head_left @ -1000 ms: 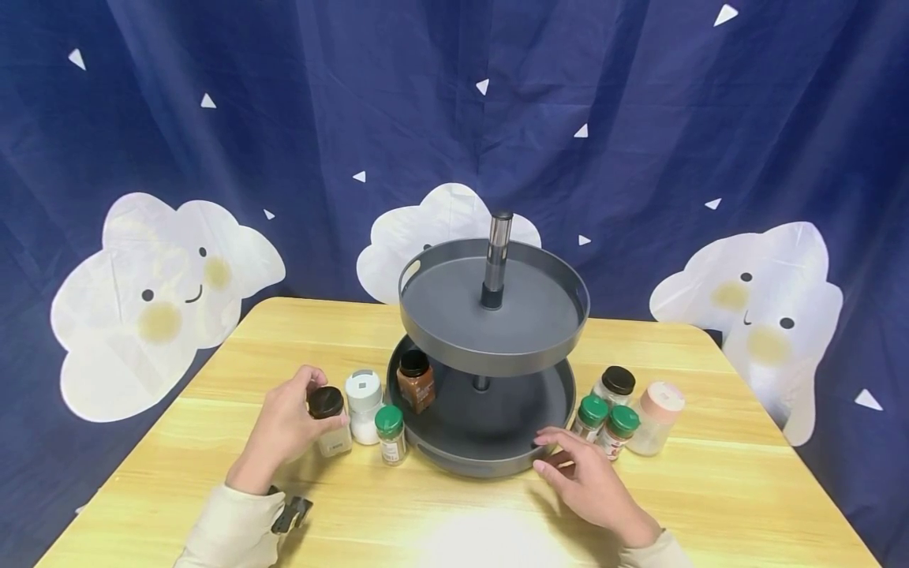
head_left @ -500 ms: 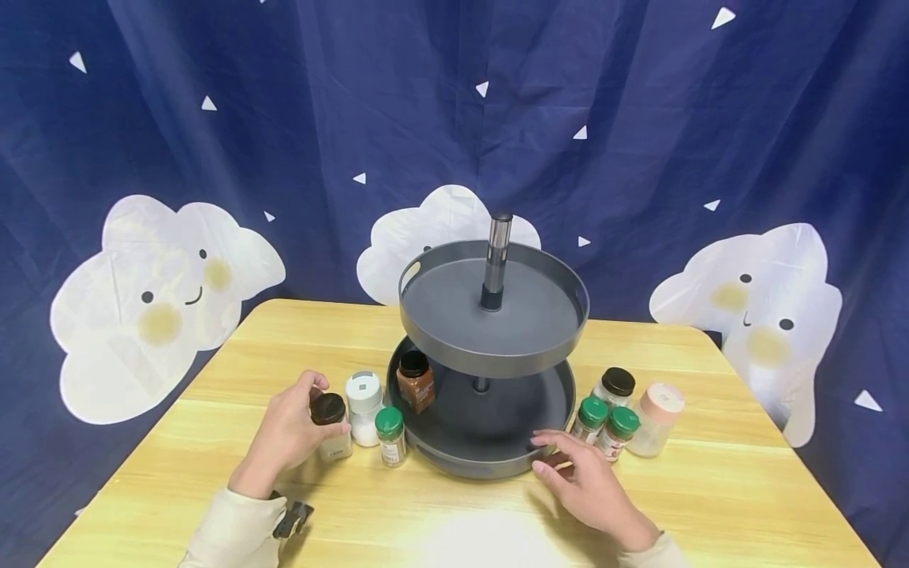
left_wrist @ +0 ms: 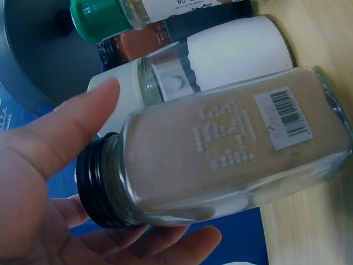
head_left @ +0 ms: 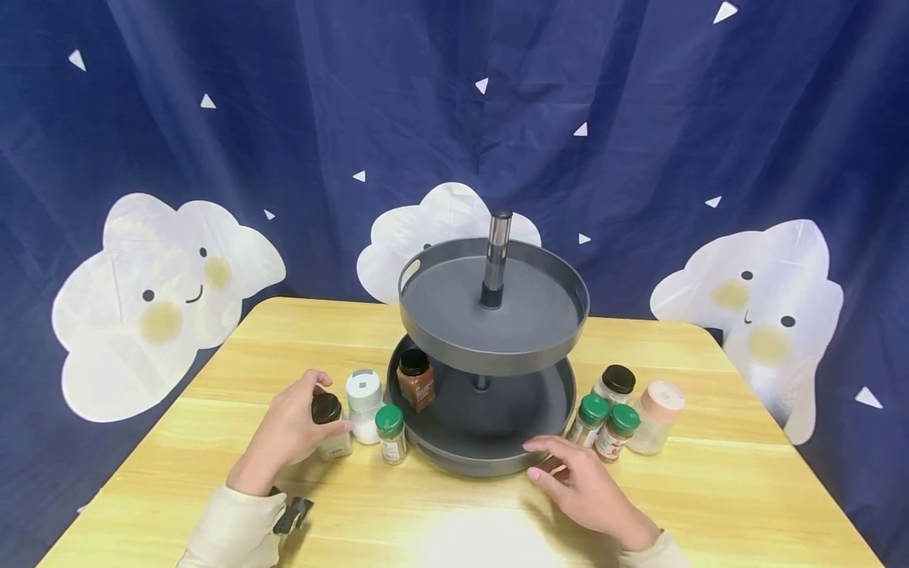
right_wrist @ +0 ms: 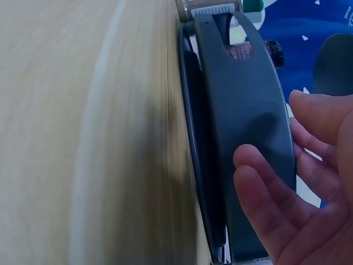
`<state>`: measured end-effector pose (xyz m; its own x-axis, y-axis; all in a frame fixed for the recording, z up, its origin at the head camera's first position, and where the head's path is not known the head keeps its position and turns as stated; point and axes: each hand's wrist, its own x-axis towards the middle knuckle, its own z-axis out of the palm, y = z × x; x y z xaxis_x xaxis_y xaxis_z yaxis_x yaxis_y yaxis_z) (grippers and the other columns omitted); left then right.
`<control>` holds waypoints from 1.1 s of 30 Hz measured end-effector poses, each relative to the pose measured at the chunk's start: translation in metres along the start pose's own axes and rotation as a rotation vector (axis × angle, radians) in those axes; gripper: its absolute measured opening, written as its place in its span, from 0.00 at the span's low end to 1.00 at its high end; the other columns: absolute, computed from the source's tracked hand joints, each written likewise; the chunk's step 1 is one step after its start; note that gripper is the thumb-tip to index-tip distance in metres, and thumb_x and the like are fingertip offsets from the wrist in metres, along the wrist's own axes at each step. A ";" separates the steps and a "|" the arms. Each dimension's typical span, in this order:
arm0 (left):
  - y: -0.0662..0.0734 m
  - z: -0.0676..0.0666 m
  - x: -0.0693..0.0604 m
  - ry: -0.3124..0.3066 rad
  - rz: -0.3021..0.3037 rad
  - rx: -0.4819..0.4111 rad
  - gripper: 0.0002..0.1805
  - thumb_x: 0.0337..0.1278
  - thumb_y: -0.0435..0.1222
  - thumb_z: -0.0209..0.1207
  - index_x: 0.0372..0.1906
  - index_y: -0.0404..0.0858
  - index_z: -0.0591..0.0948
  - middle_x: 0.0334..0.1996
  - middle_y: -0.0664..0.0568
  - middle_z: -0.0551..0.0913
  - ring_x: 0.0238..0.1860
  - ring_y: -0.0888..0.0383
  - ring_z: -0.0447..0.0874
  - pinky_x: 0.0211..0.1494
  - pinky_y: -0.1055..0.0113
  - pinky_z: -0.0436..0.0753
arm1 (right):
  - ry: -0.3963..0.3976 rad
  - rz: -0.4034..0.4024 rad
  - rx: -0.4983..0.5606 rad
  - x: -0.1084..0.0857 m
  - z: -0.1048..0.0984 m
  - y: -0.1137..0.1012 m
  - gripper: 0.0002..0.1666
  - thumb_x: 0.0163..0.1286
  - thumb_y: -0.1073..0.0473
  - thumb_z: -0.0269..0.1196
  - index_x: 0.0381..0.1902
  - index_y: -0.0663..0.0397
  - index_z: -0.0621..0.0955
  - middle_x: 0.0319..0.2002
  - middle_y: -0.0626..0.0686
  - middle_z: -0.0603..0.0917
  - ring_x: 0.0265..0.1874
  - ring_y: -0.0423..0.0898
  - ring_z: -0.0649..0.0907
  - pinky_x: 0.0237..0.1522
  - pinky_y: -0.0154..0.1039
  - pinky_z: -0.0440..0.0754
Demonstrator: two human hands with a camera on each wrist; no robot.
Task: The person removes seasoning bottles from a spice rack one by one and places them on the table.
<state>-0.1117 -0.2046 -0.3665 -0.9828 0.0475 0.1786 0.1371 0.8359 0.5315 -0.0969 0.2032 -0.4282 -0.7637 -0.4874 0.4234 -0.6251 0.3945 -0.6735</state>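
Note:
In the head view my left hand (head_left: 289,426) is spread round a glass spice jar (head_left: 334,448) with a black lid, standing at the table's left. The left wrist view shows the jar (left_wrist: 220,149) full of beige powder, a gap between thumb and lid, and loosely bent fingers on its other side. My right hand (head_left: 585,485) is at the front right rim of the lower tray (head_left: 469,465) of a dark grey two-tier stand. Loosely bent fingers lie by the tray's outer wall (right_wrist: 248,110) in the right wrist view; contact is unclear.
Beside the left jar stand a white-lidded shaker (head_left: 364,406) and a green-capped jar (head_left: 391,446). A reddish-brown jar (head_left: 417,388) sits in the lower tray, beneath the upper tray (head_left: 525,335). Several more containers, including a pink-lidded bottle (head_left: 656,418), stand right of the stand.
My right hand has shifted slightly left along the tray's rim. The left hand stays round the black-lidded jar, which has shifted only slightly, if at all.

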 end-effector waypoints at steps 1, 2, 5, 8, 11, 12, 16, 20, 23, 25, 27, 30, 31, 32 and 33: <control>0.001 0.000 0.000 -0.008 0.004 0.005 0.35 0.43 0.40 0.75 0.53 0.31 0.70 0.46 0.34 0.79 0.47 0.39 0.78 0.50 0.44 0.77 | 0.003 0.003 -0.002 0.000 0.000 0.000 0.15 0.67 0.64 0.64 0.50 0.62 0.80 0.49 0.60 0.82 0.33 0.38 0.83 0.29 0.34 0.85; 0.001 -0.001 0.000 -0.016 0.010 0.010 0.35 0.44 0.41 0.75 0.54 0.30 0.69 0.48 0.34 0.78 0.49 0.37 0.77 0.52 0.43 0.77 | 0.006 0.009 -0.003 0.000 0.000 0.000 0.15 0.67 0.64 0.64 0.50 0.62 0.80 0.49 0.60 0.82 0.33 0.38 0.83 0.29 0.34 0.85; 0.003 -0.002 -0.001 -0.034 0.010 0.003 0.36 0.46 0.42 0.73 0.57 0.30 0.68 0.52 0.32 0.76 0.53 0.35 0.74 0.55 0.41 0.74 | 0.029 0.046 -0.020 0.000 0.000 0.000 0.15 0.66 0.64 0.65 0.49 0.62 0.80 0.49 0.60 0.82 0.33 0.39 0.84 0.29 0.34 0.85; 0.004 -0.003 -0.003 -0.023 0.018 -0.011 0.37 0.49 0.43 0.72 0.59 0.30 0.68 0.55 0.31 0.74 0.57 0.34 0.71 0.57 0.39 0.72 | 0.074 0.124 -0.043 0.000 0.000 -0.001 0.16 0.65 0.65 0.66 0.49 0.63 0.80 0.51 0.61 0.81 0.32 0.40 0.84 0.30 0.33 0.85; 0.007 -0.005 -0.003 -0.001 0.034 -0.019 0.38 0.50 0.43 0.71 0.61 0.28 0.67 0.57 0.31 0.72 0.59 0.33 0.69 0.59 0.39 0.70 | 0.138 0.207 -0.055 0.000 0.002 -0.002 0.18 0.62 0.67 0.68 0.50 0.64 0.80 0.54 0.62 0.80 0.32 0.40 0.84 0.30 0.32 0.84; 0.008 -0.006 -0.003 0.006 0.045 -0.018 0.38 0.50 0.43 0.71 0.61 0.28 0.67 0.57 0.31 0.72 0.59 0.34 0.69 0.59 0.39 0.70 | 0.160 0.221 -0.052 0.000 0.002 -0.001 0.19 0.61 0.68 0.68 0.50 0.65 0.80 0.55 0.63 0.79 0.32 0.40 0.84 0.30 0.32 0.84; 0.016 -0.010 -0.002 0.029 0.086 -0.012 0.38 0.51 0.43 0.71 0.61 0.27 0.67 0.56 0.32 0.73 0.58 0.34 0.70 0.59 0.40 0.70 | 0.241 0.197 -0.060 0.000 0.003 0.000 0.21 0.58 0.71 0.69 0.50 0.66 0.80 0.56 0.64 0.78 0.31 0.40 0.83 0.29 0.32 0.84; 0.025 -0.012 -0.001 0.035 0.118 -0.011 0.37 0.51 0.42 0.71 0.60 0.27 0.68 0.55 0.33 0.74 0.56 0.35 0.71 0.59 0.40 0.71 | 0.230 0.094 -0.081 0.000 0.002 0.001 0.21 0.59 0.70 0.69 0.51 0.64 0.80 0.54 0.62 0.80 0.29 0.37 0.82 0.26 0.32 0.83; 0.030 -0.010 0.000 0.037 0.137 -0.016 0.36 0.50 0.42 0.71 0.59 0.28 0.69 0.54 0.33 0.75 0.56 0.35 0.72 0.59 0.41 0.71 | 0.126 0.044 -0.059 0.000 0.002 0.000 0.19 0.63 0.66 0.67 0.52 0.62 0.80 0.48 0.58 0.83 0.28 0.36 0.82 0.25 0.32 0.83; 0.033 -0.008 0.001 0.041 0.152 -0.020 0.36 0.50 0.42 0.72 0.59 0.28 0.69 0.54 0.34 0.75 0.56 0.36 0.73 0.59 0.42 0.72 | 0.069 0.046 -0.041 0.000 0.001 -0.001 0.17 0.65 0.64 0.66 0.52 0.60 0.80 0.45 0.56 0.84 0.28 0.36 0.82 0.26 0.32 0.83; 0.036 -0.006 0.002 0.048 0.168 -0.021 0.35 0.50 0.42 0.72 0.58 0.29 0.70 0.54 0.35 0.76 0.56 0.37 0.73 0.58 0.43 0.73 | 0.054 0.070 -0.048 0.000 0.001 -0.003 0.15 0.66 0.63 0.65 0.50 0.60 0.81 0.43 0.55 0.84 0.28 0.36 0.81 0.26 0.32 0.83; 0.043 -0.003 0.004 0.054 0.197 -0.031 0.34 0.49 0.41 0.72 0.57 0.30 0.71 0.53 0.37 0.77 0.54 0.39 0.75 0.55 0.45 0.75 | 0.103 0.140 -0.071 0.001 0.000 -0.005 0.16 0.64 0.65 0.67 0.49 0.60 0.81 0.44 0.55 0.84 0.29 0.36 0.81 0.27 0.32 0.83; 0.045 -0.003 0.004 0.052 0.204 -0.038 0.34 0.49 0.41 0.72 0.57 0.30 0.71 0.52 0.38 0.77 0.53 0.40 0.76 0.54 0.46 0.76 | 0.128 0.161 -0.078 0.001 0.000 -0.005 0.16 0.63 0.65 0.67 0.49 0.61 0.81 0.45 0.55 0.84 0.29 0.36 0.81 0.27 0.32 0.83; 0.048 -0.002 0.004 0.050 0.211 -0.044 0.33 0.49 0.41 0.72 0.57 0.30 0.71 0.52 0.38 0.77 0.52 0.41 0.76 0.53 0.46 0.77 | 0.149 0.176 -0.080 0.001 -0.001 -0.005 0.17 0.62 0.67 0.68 0.49 0.61 0.81 0.46 0.56 0.84 0.30 0.36 0.82 0.27 0.32 0.83; 0.051 -0.001 0.003 0.047 0.219 -0.050 0.33 0.49 0.40 0.72 0.57 0.30 0.71 0.52 0.39 0.77 0.51 0.42 0.77 0.53 0.47 0.77 | 0.168 0.186 -0.080 0.001 -0.001 -0.005 0.17 0.61 0.67 0.68 0.49 0.62 0.81 0.47 0.56 0.84 0.30 0.37 0.82 0.27 0.32 0.84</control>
<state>-0.1080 -0.1621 -0.3382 -0.9220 0.1986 0.3324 0.3541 0.7800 0.5160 -0.0948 0.2012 -0.4241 -0.8783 -0.2673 0.3964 -0.4775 0.5289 -0.7016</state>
